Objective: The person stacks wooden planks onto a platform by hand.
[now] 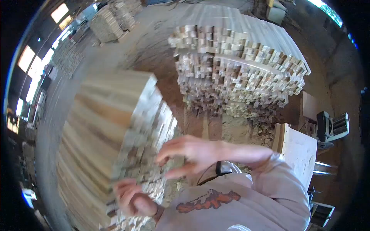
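A stack of long wooden strips (96,131) stands on my left, its cut ends (142,146) facing me. My left hand (133,198) is at the near edge of this stack, fingers loosely bent, with nothing visible in it. In front of my body, my right hand (189,154) is held out over the strip ends in this view. Its thumb and fingers are apart and it holds nothing. Motion blurs the stack and both hands somewhat.
A second, wider stack of strips (239,73) stands ahead. To my right are a pale board-topped table (298,154) and a roller fixture (333,127). More stacked wood (111,25) stands far off on the dusty floor (150,38).
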Tool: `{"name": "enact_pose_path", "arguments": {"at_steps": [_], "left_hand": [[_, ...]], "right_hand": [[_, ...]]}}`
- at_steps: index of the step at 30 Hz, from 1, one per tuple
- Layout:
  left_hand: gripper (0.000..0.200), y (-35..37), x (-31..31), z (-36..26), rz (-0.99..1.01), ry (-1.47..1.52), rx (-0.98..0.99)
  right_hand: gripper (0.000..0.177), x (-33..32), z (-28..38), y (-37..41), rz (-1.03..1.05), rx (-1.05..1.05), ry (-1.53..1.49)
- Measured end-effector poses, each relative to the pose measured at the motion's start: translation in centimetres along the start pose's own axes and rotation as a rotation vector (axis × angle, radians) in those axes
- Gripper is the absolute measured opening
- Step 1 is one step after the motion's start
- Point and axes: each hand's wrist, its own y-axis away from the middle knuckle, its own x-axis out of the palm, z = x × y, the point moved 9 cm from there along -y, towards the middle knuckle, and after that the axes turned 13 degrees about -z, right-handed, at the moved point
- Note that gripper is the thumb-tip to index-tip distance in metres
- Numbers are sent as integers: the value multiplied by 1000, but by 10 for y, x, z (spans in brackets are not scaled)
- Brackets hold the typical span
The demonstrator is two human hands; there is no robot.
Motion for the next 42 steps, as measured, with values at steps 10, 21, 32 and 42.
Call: {"name": "enact_pose_path", "arguments": {"at_steps": [10,21,32,42], "left_hand": [[28,117,459,146,888,122,-40],[85,220,657,202,512,-159,-214],[52,261,694,142,1060,171,37],[30,209,730,156,955,113,295]], "right_hand": [[37,-404,-86,71,-830,754,745],[141,-668,-256,8,-836,1167,1390],[133,-759,-236,52,-593,1391,1682],[123,-750,-221,55,-579,1128,1683]]}}
